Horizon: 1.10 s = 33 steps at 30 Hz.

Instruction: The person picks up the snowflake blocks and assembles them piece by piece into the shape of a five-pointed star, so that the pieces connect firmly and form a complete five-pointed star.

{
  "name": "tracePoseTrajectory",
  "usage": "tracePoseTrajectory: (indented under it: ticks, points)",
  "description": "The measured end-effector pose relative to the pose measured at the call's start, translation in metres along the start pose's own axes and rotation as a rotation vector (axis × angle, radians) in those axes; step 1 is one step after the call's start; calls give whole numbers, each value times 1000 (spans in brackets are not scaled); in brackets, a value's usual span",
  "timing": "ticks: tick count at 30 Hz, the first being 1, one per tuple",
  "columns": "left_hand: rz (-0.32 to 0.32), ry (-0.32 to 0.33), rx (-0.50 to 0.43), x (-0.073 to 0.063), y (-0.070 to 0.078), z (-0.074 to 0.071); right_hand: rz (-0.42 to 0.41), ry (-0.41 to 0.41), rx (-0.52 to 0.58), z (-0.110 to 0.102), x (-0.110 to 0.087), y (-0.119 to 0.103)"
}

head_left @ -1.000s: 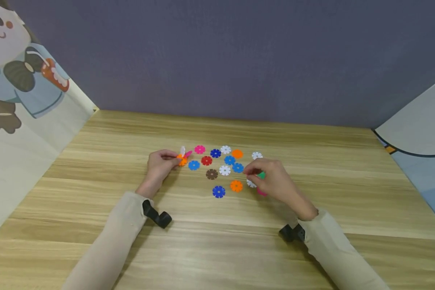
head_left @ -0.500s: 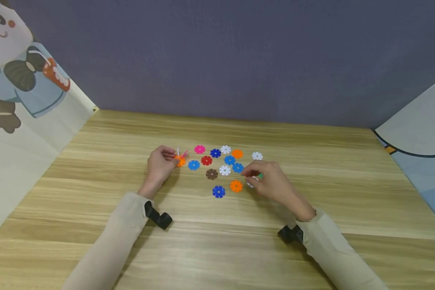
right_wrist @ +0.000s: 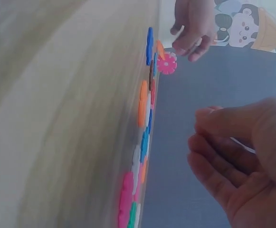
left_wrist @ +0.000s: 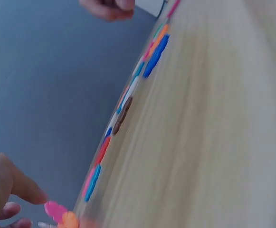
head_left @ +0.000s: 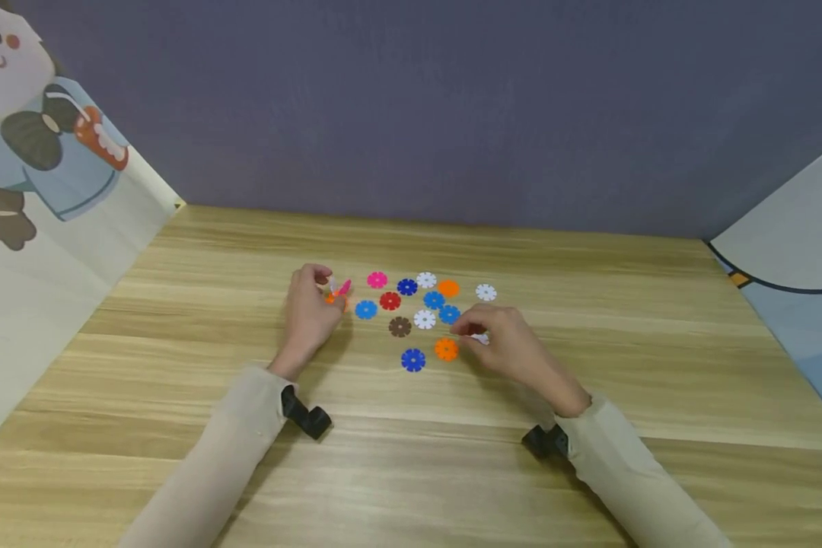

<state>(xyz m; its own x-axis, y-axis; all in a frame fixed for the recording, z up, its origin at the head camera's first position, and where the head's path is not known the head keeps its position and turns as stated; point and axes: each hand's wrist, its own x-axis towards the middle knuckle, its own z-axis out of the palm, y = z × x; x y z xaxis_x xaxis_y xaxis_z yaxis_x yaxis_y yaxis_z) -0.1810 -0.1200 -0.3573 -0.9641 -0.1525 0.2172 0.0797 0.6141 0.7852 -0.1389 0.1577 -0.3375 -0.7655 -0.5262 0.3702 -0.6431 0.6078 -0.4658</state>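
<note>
At the left of the scattered pieces, my left hand (head_left: pixel 310 312) pinches a small cluster of joined plastic snowflake discs. A pink disc (left_wrist: pixel 55 210), an orange disc (left_wrist: pixel 70 220) and a white one make up that cluster, partly hidden by the fingers. My right hand (head_left: pixel 503 339) hovers over the right side of the scatter, its fingers loosely bent. Nothing shows between its thumb and fingers (right_wrist: pixel 214 166) in the right wrist view. Under it a white disc (head_left: pixel 482 338) is partly covered, and an orange disc (head_left: pixel 446 349) lies just left of its fingertips.
Several loose snowflake discs lie flat between the hands, among them a red disc (head_left: pixel 390 301), a brown disc (head_left: pixel 400 327) and a dark blue disc (head_left: pixel 413 360). The wooden table (head_left: pixel 411 472) meets a grey-blue wall panel (head_left: pixel 425 114) behind.
My left hand has turned and shifted slightly right and away, tilting the joined discs and covering more of them. My right hand has drifted a little left over the loose discs.
</note>
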Motion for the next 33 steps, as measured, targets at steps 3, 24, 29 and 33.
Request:
tracePoseTrajectory:
  ticks: [3,24,29,33]
  points:
    - [61,-14,-8,-4,7,3,13,-19,-6,1,1,1]
    - [221,-515,125,-52,46,35,189,-253,-8,5,10,-2]
    - [265,-552,186,-54,46,35,231,-306,-10,9,11,-4]
    - [244,-560,178,-54,46,36,243,-322,-2,12,10,-4]
